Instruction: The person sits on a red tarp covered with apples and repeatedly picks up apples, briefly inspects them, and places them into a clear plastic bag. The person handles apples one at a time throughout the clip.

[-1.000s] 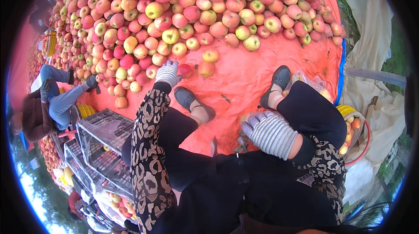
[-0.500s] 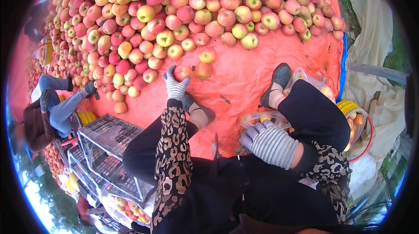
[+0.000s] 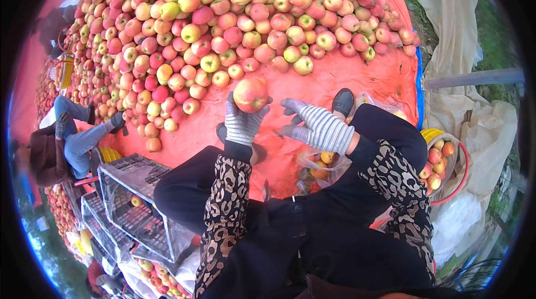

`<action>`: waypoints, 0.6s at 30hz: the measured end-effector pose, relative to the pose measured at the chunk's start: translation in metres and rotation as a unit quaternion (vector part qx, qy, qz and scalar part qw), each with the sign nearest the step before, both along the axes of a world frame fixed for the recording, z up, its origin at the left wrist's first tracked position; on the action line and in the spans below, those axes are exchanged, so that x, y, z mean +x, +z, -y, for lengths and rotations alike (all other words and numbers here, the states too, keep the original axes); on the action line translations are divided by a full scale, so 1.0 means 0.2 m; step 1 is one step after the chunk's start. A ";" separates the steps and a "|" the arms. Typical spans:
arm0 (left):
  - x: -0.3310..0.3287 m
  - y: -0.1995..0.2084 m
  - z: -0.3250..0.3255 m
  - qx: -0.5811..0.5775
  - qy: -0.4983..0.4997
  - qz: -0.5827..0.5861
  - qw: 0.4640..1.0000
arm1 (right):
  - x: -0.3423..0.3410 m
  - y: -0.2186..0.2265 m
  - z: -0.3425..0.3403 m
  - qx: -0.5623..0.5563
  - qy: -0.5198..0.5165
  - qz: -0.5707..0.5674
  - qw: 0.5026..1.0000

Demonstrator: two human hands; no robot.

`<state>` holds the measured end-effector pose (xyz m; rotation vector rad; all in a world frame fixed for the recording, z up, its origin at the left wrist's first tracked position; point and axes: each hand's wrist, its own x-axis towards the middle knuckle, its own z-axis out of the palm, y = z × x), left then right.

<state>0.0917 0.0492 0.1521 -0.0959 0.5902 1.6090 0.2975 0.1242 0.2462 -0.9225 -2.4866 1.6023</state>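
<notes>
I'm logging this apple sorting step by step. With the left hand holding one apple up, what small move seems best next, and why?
Probably turn the red-yellow apple slowly in the striped-gloved left hand to check its hidden side: only one face shows, and the striped-gloved right hand is open beside it, free to help.

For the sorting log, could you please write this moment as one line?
left hand: holds round red-yellow apple | right hand: empty, beside it | orange ground tarp: apple pile | black plastic crate: left

Clear plastic bag between knees
</notes>
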 end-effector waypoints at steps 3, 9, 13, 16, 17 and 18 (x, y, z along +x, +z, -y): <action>0.09 0.11 -0.02 -0.023 -0.017 -0.049 0.998 | -0.03 -0.09 0.00 -0.205 -0.152 -0.194 0.947; 0.11 0.19 -0.02 -0.098 -0.179 0.038 0.978 | -0.05 -0.08 0.02 -0.242 -0.210 -0.119 0.940; 0.18 0.18 -0.02 -0.197 -0.216 -0.173 0.941 | -0.05 -0.14 0.03 -0.270 -0.243 -0.110 0.925; 0.14 0.12 -0.02 -0.157 -0.257 -0.355 0.885 | -0.04 -0.10 0.02 -0.374 -0.298 -0.150 0.866; 0.12 0.11 -0.01 -0.141 -0.270 -0.418 0.856 | -0.05 -0.08 0.02 -0.414 -0.318 -0.171 0.835; 0.11 0.10 -0.01 -0.107 -0.268 -0.420 0.860 | -0.04 -0.09 0.03 -0.426 -0.363 -0.169 0.811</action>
